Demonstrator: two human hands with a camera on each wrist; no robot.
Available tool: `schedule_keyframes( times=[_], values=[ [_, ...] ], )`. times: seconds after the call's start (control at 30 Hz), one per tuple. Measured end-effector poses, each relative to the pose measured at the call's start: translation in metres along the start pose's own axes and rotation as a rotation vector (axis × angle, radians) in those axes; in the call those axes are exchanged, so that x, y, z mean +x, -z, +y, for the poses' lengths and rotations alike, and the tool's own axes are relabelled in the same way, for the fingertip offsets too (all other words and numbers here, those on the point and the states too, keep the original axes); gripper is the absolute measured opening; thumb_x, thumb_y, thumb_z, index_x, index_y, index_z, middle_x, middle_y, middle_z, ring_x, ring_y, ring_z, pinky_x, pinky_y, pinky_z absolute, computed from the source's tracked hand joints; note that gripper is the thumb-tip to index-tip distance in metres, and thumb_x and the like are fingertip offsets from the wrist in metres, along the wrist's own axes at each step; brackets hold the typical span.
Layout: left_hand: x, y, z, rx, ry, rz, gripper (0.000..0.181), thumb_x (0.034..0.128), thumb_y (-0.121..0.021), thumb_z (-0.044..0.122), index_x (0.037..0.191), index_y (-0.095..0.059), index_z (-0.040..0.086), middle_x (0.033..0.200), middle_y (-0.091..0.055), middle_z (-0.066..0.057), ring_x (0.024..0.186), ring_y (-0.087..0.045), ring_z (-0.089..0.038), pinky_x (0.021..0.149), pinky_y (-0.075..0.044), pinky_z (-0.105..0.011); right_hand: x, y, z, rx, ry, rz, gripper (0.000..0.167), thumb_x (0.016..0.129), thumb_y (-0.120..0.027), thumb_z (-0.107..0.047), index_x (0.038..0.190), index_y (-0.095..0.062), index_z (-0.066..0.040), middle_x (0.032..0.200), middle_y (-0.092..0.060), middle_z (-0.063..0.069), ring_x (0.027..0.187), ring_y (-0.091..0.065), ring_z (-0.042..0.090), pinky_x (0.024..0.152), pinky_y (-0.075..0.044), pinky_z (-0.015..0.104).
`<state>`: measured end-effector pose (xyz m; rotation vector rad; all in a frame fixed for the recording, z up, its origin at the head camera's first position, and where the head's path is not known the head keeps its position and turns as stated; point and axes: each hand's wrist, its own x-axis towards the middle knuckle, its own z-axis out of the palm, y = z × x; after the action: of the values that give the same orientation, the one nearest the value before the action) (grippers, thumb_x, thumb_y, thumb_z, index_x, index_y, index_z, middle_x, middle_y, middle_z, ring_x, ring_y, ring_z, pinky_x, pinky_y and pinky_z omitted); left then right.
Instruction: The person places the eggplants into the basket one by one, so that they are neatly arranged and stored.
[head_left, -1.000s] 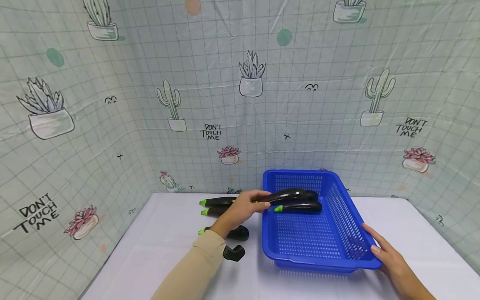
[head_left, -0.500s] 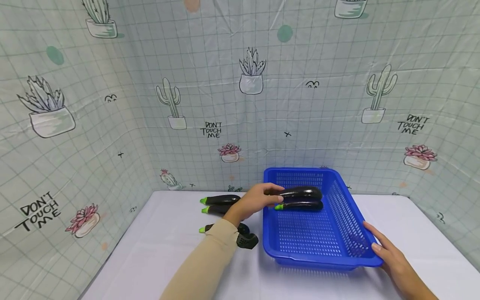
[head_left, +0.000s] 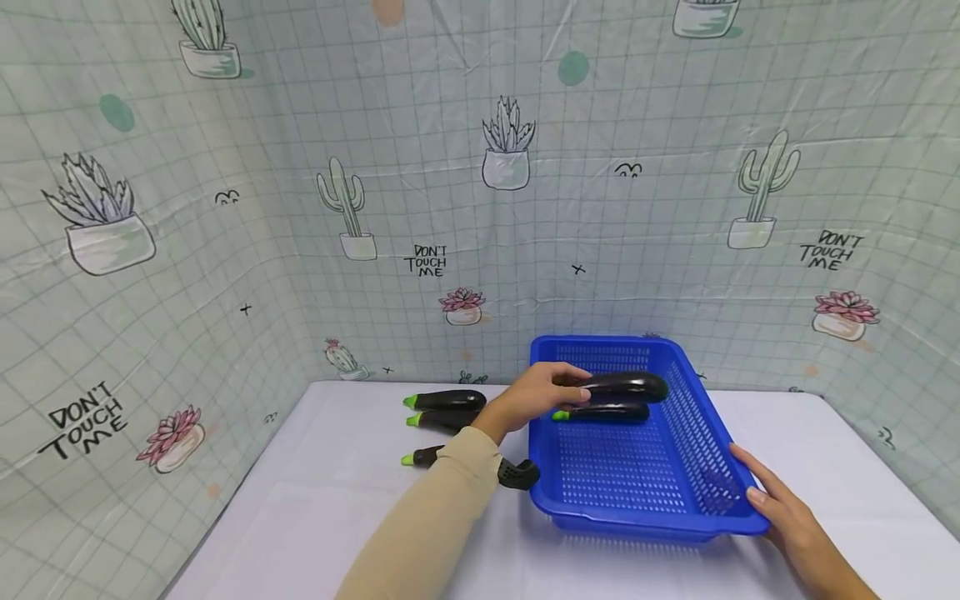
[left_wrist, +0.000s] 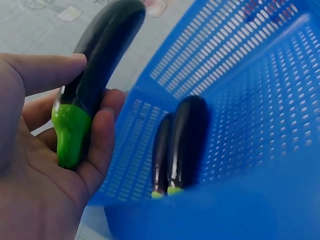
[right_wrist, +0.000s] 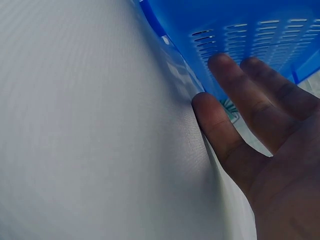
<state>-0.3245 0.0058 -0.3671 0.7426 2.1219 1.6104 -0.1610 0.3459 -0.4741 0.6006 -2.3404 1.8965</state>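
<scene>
My left hand holds an eggplant by its green stem end, above the blue plastic basket. In the left wrist view the thumb and fingers wrap the stem end of this eggplant, its dark body pointing away. Two more eggplants lie side by side in the basket; in the head view the nearer eggplant shows below the held one. My right hand holds the basket's right rim, thumb at the rim. In the right wrist view its fingers extend against the perforated outer wall.
Left of the basket, on the white table, lie two eggplants close together. Another eggplant lies nearer, partly behind my left sleeve. A patterned cloth hangs behind and to the sides. A black device sits at my left wrist.
My left hand has moved right with the eggplant, from the basket's left rim to farther over its inside. My right hand has stayed at the right rim.
</scene>
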Motion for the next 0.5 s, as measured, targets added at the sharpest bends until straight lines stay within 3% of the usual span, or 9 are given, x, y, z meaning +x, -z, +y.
schedule_keyframes(
  times=[0.3,0.5],
  values=[
    [0.008,-0.009,-0.001,0.016,0.055,-0.013,0.034,0.0948,-0.071,0.015,0.128,-0.067,0.010,0.107,-0.069,0.002,0.094,-0.068,-0.012,0.086,-0.055,-0.033,0.000,0.000,0.000,0.003,-0.002,-0.008,0.054,0.108,-0.024,-0.005,0.161,-0.013,-0.010,0.149,-0.030,-0.028,0.123,-0.047,-0.007,0.090,-0.048,0.016],
    [0.012,-0.011,-0.001,0.038,0.059,-0.017,0.035,0.0944,-0.072,0.016,0.128,-0.067,0.011,0.105,-0.069,0.004,0.094,-0.067,-0.011,0.085,-0.055,-0.031,-0.001,0.002,0.002,-0.025,-0.028,0.002,0.055,0.109,-0.024,-0.007,0.162,-0.015,-0.016,0.153,-0.026,-0.023,0.123,-0.045,-0.009,0.089,-0.048,0.016]
  ],
)
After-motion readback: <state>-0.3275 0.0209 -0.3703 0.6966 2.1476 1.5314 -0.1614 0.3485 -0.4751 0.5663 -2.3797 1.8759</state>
